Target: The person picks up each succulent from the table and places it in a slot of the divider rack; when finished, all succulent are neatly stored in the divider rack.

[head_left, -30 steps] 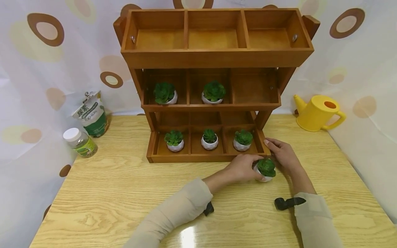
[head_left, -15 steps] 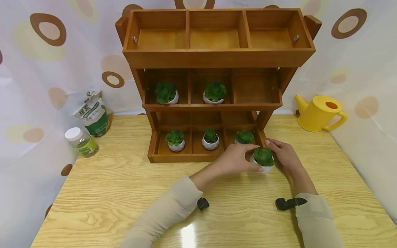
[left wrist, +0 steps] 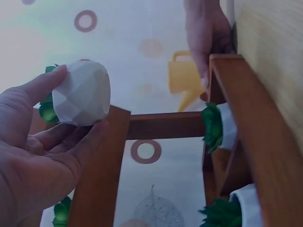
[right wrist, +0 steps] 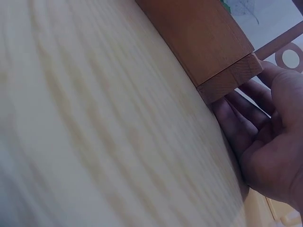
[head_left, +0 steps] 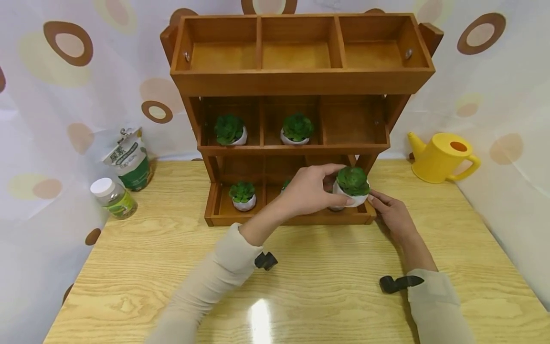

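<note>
My left hand (head_left: 307,191) grips a potted succulent (head_left: 353,185) by its white faceted pot, thumb on one side and fingers on the other. In the left wrist view the pot (left wrist: 83,94) is off the table, level with the wooden rack's tiers. The head view has it in front of the rack's lower right, covering most of another small pot there. My right hand (head_left: 393,217) rests at the bottom tier's right end, its fingertips against the wood (right wrist: 232,78). Two potted succulents sit in the middle tier, left (head_left: 229,129) and centre (head_left: 297,128).
Three bare compartments form the rack's top tier (head_left: 301,83). A small potted succulent (head_left: 243,196) stands in the bottom left compartment; the bottom middle one is mostly hidden by my left hand. Left are a lidded jar (head_left: 113,198) and a clipped pouch (head_left: 131,162); right, a yellow watering can (head_left: 440,157).
My left hand has lifted the potted succulent up and slightly left, from beside the rack's front right corner to above the bottom tier. My right hand has stayed at the rack's end.
</note>
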Available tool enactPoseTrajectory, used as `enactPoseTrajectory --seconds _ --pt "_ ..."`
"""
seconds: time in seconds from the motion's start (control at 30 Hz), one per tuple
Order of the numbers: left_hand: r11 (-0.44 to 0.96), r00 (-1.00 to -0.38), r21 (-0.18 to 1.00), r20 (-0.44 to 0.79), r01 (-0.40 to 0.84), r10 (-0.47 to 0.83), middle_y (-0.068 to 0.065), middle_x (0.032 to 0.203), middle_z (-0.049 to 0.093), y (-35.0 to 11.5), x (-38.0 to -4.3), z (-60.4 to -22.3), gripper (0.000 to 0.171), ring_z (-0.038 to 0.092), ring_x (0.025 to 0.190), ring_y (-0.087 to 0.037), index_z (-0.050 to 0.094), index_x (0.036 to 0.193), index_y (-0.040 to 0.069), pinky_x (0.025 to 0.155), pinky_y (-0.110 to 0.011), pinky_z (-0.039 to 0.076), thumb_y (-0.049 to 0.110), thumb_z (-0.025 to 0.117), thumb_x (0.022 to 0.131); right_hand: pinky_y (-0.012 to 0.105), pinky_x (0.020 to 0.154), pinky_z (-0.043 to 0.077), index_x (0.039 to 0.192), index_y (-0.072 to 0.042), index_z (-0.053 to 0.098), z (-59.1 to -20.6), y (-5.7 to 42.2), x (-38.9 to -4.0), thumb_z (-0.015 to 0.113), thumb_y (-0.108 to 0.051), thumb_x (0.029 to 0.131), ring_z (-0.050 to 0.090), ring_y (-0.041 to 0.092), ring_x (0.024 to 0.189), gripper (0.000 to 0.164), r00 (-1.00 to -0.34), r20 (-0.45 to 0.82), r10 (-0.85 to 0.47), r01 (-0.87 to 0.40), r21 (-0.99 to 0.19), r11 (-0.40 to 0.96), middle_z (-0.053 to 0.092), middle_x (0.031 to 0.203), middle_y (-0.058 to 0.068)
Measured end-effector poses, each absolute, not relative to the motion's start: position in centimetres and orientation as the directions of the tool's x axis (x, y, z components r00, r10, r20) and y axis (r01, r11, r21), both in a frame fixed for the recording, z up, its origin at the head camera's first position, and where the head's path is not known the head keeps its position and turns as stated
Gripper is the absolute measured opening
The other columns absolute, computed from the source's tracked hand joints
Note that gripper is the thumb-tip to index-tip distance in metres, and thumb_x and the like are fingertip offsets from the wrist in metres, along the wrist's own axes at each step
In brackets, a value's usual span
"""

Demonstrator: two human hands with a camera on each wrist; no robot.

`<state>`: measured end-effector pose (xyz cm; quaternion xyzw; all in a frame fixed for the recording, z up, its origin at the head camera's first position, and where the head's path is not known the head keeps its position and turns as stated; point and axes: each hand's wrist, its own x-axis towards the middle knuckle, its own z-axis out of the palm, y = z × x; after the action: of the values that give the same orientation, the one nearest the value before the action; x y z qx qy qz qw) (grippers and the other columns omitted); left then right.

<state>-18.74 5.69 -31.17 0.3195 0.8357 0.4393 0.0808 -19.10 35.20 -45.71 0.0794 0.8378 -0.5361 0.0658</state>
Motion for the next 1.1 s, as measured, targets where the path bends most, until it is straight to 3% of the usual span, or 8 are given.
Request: enactPoseTrajectory --seconds 0.1,0.17,0.23,0.33,0.57,0.77,0.9,1.1 --pt "0.431 -0.789 0.769 0.15 0.471 0.595 0.004 0.123 0.071 5.3 -19.2 -30.2 0.071 0.066 0.104 -0.007 0.055 0.147 0.016 0.086 -0.023 0.053 0.037 0.083 0.085 0.014 0.094 0.051 0.158 -0.013 0.037 -45.7 35.1 -19.1 0.049 -0.058 0.102 0.048 0.025 0.142 0.073 -0.975 -0.214 0.063 0.22 -0.883 0.415 0.039 0.16 0.015" --pt "0.457 -0.795 0.752 0.144 0.475 0.589 0.004 0.131 0.068 5.1 -19.6 -29.5 0.073 0.064 0.113 -0.009 0.053 0.148 0.017 0.092 -0.025 0.053 0.038 0.082 0.085 0.014 0.095 0.051 0.158 -0.013 0.036 -45.7 35.2 -19.1 0.049 -0.059 0.101 0.053 0.019 0.137 0.075 -0.976 -0.212 0.054 0.216 -0.889 0.405 0.039 0.16 0.016" --pt "0.47 -0.793 0.74 0.14 0.482 0.592 0.004 0.136 0.065 5.0 -20.0 -28.8 0.073 0.063 0.119 -0.01 0.052 0.149 0.019 0.096 -0.027 0.053 0.039 0.081 0.085 0.013 0.093 0.051 0.158 -0.012 0.037 -45.8 35.2 -19.1 0.05 -0.059 0.1 0.059 0.005 0.125 0.075 -0.978 -0.203 0.05 0.206 -0.897 0.391 0.04 0.16 0.017" --pt "0.495 -0.796 0.72 0.131 0.486 0.591 0.004 0.143 0.061 4.9 -20.6 -27.7 0.075 0.058 0.128 -0.012 0.05 0.151 0.02 0.103 -0.029 0.051 0.041 0.081 0.085 0.008 0.086 0.05 0.157 -0.011 0.038 -46.0 35.3 -19.1 0.052 -0.058 0.1 0.056 -0.014 0.107 0.076 -0.98 -0.193 0.047 0.196 -0.909 0.367 0.041 0.158 0.02" --pt "0.506 -0.814 0.717 0.149 0.48 0.562 0.004 0.146 0.058 5.2 -21.9 -26.0 0.076 0.055 0.134 -0.015 0.049 0.152 0.019 0.109 -0.034 0.048 0.042 0.08 0.086 0.009 0.085 0.052 0.157 -0.008 0.039 -45.8 35.2 -19.0 0.052 -0.057 0.1 0.057 -0.016 0.102 0.076 -0.982 -0.185 0.042 0.188 -0.914 0.36 0.044 0.155 0.022" --pt "0.506 -0.814 0.705 0.178 0.497 0.553 0.003 0.135 0.065 5.9 -22.9 -25.2 0.074 0.062 0.12 -0.013 0.05 0.151 0.018 0.099 -0.03 0.051 0.041 0.079 0.087 0.012 0.085 0.054 0.156 -0.007 0.04 -45.9 35.4 -18.9 0.053 -0.055 0.1 0.061 -0.014 0.1 0.074 -0.984 -0.173 0.035 0.174 -0.922 0.345 0.054 0.148 0.012" --pt "0.519 -0.819 0.69 0.192 0.505 0.541 0.003 0.138 0.064 6.4 -23.4 -24.8 0.074 0.061 0.123 -0.014 0.05 0.151 0.018 0.101 -0.03 0.05 0.042 0.078 0.087 0.013 0.085 0.055 0.156 -0.007 0.039 -46.1 35.6 -19.0 0.054 -0.055 0.1 0.062 -0.014 0.099 0.075 -0.984 -0.174 0.033 0.174 -0.925 0.338 0.054 0.148 0.012" --pt "0.519 -0.83 0.697 0.202 0.495 0.519 0.003 0.138 0.065 7.2 -24.2 -24.4 0.071 0.061 0.125 -0.013 0.052 0.149 0.019 0.101 -0.028 0.05 0.041 0.078 0.088 0.014 0.085 0.055 0.156 -0.008 0.039 -46.1 35.7 -19.0 0.055 -0.053 0.101 0.063 -0.014 0.099 0.074 -0.984 -0.175 0.033 0.176 -0.928 0.327 0.058 0.142 0.002"
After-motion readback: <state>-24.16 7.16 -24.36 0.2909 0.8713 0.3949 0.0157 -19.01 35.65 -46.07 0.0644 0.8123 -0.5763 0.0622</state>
